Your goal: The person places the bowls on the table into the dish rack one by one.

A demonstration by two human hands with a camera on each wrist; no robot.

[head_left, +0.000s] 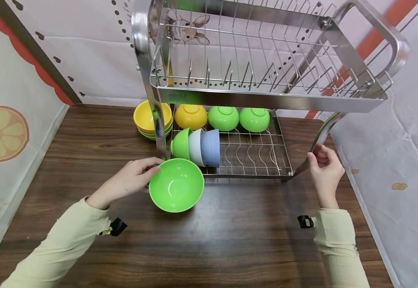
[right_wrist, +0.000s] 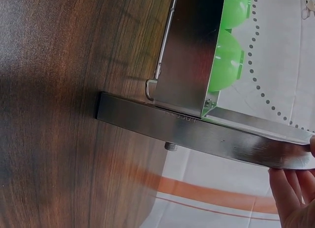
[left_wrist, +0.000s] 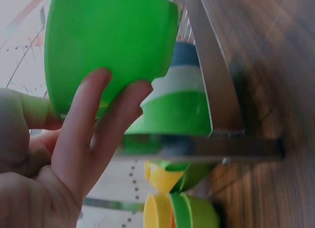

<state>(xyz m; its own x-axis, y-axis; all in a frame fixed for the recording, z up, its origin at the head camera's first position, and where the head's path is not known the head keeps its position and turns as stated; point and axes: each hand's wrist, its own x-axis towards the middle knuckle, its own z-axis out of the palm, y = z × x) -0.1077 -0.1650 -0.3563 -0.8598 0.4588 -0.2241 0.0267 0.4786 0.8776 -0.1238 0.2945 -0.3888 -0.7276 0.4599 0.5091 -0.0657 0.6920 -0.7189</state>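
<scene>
A green bowl (head_left: 176, 185) is held by its left rim in my left hand (head_left: 131, 179), in front of the rack's lower tier. In the left wrist view, fingers (left_wrist: 81, 124) lie along the bowl's outer side with the thumb across the rim. My right hand (head_left: 325, 170) grips the right front leg (head_left: 323, 134) of the metal dish rack (head_left: 266, 102). On the lower tier, a green bowl (head_left: 181, 145), a whitish bowl (head_left: 196, 148) and a blue bowl (head_left: 211, 148) stand nested on their sides. Behind them sit a yellow bowl (head_left: 191, 117) and two green bowls (head_left: 224, 119), bases up.
A stack of yellow and green bowls (head_left: 147, 116) stands on the wooden table (head_left: 209, 248) at the rack's left. Wire dividers (head_left: 252, 156) fill the lower tier's front right. The upper tier (head_left: 237, 56) overhangs the back. Printed cloth (head_left: 392, 168) hangs around the table.
</scene>
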